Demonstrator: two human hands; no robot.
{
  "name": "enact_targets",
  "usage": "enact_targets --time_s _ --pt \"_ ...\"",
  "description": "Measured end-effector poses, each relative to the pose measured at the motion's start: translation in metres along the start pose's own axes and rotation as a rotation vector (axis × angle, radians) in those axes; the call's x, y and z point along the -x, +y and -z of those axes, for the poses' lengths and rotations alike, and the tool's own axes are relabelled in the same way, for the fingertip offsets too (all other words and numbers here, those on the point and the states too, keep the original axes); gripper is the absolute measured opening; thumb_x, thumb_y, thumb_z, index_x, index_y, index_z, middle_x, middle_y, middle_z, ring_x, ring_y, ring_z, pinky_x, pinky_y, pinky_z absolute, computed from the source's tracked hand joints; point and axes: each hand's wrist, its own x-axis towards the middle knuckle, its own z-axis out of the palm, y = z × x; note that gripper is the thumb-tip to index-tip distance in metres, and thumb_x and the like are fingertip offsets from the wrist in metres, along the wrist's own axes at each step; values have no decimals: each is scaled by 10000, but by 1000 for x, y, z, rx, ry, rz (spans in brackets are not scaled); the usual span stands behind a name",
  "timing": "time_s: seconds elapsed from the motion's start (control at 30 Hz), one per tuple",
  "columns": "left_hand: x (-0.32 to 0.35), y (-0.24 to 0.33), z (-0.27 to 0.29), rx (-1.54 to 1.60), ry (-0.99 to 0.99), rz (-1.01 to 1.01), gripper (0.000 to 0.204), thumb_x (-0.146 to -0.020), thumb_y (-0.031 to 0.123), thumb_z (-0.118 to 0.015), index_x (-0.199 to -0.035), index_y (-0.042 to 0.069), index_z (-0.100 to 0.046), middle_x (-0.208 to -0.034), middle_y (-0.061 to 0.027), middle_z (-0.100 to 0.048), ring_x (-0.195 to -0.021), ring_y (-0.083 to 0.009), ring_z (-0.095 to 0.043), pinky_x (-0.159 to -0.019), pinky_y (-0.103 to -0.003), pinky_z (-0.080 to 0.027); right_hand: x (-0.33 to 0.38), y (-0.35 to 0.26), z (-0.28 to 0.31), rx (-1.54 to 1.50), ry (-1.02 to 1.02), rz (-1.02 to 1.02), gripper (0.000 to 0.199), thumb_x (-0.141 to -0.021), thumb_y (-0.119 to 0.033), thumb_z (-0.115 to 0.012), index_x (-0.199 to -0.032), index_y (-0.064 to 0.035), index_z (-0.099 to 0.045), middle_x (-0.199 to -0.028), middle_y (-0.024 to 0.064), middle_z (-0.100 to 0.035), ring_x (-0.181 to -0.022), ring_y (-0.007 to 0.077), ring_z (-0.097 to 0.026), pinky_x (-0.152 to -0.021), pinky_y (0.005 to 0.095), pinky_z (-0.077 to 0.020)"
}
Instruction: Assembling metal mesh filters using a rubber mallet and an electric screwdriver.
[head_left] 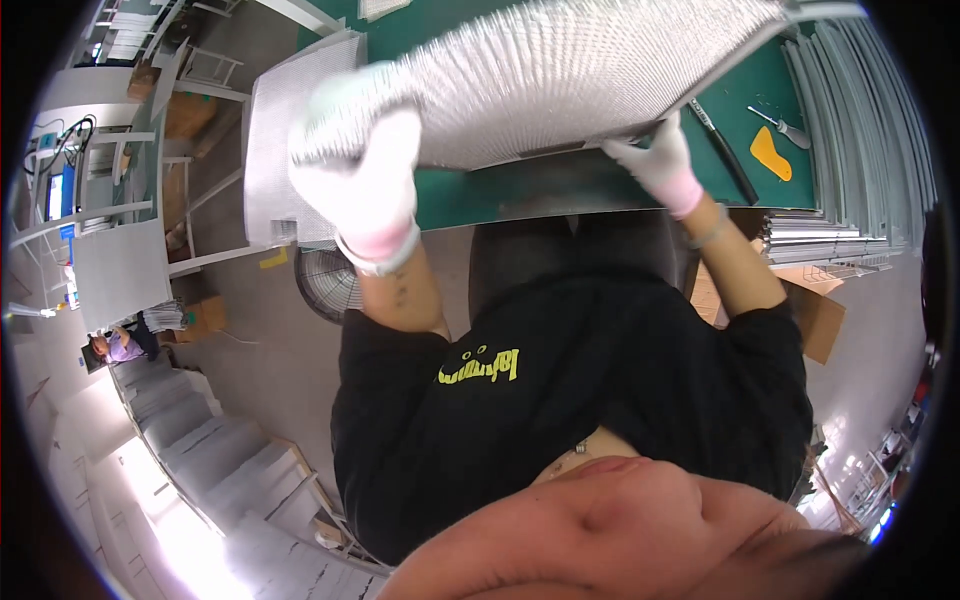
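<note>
Silvery finely ribbed mesh filter panel (590, 70), dark green flat table top (480, 190), bright orange plastic scraper (771, 154), white-and-pink knit gloves

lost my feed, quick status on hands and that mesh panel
Left hand and right hand, gloved, both grip the mesh panel. Panel tilted above green table. Nothing in the way.

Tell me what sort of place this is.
Likely a factory workshop: gloved hands, left hand and right hand, hold a metal mesh panel over a green workbench, with stacked metal frames and a screwdriver nearby.
</note>
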Motion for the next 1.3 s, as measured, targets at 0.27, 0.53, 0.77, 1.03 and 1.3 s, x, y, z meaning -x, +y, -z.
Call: enact_targets --time_s 0.27,0.53,0.77,1.03,1.3 --pt "-26 -19 -5 -555 141 133 313 -876 213 -785 -1067 -12 -681 -974 -86 -726 -825 -161 -654 -752 -288 -509 1 10 -10 138 -82 -143 782 -748 -189 -867 -1368 25 -442 -1137 234 -670 -1048 351 -682 -906 383 -540" --pt "0 -31 25 -560 61 -40 289 -904 164 -715 -1114 -25 -652 -1008 -111 -718 -880 -192 -672 -793 -289 -526 -98 -127 63 -363 181 285 257 -975 -289 -664 -1052 -46 -636 -978 64 -692 -844 174 -659 -759 334 -531" --pt "35 -30 43 -424 -54 -195 355 -899 95 -709 -1211 -47 -618 -1150 -177 -683 -1032 -268 -670 -878 -355 -550 -74 -74 76 -375 254 215 293 -1028 -237 -577 -1148 25 -631 -982 151 -707 -863 242 -682 -805 358 -555" --pt "8 0 14 -96 -84 -157 234 -788 -16 -652 -1012 -28 -722 -1009 -138 -724 -885 -247 -678 -796 -341 -541 -91 -145 52 -343 571 526 754 -834 105 -669 -1494 3 -320 -1130 251 -657 -877 223 -674 -778 300 -572" --pt "-1 -6 9 -80 -118 26 173 -813 -29 -643 -974 -31 -707 -933 -122 -701 -865 -230 -659 -779 -323 -521 -103 -129 97 -320 23 408 853 -874 85 -691 -1591 -131 -283 -1276 210 -656 -1090 264 -674 -928 369 -553"
